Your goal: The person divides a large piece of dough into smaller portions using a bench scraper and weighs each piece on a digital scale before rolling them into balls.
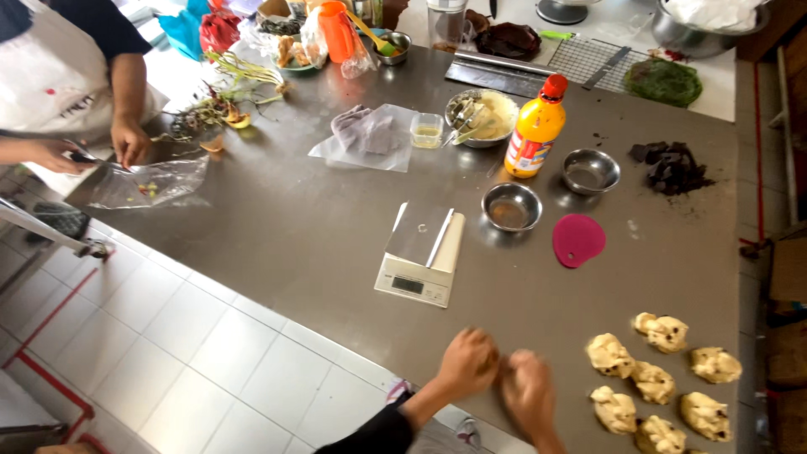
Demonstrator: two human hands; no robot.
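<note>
While both wrists angle inward, the left hand and right hand press together, clenched (contents hidden), on the counter; dough lumps lie at three o'clock.

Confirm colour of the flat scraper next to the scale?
Pink-red, plain, no pattern. The scraper lies flat on the steel table, right of the scale; head view.

Left hand and right hand press together on the steel counter; dough lumps lie just right of them.
</note>
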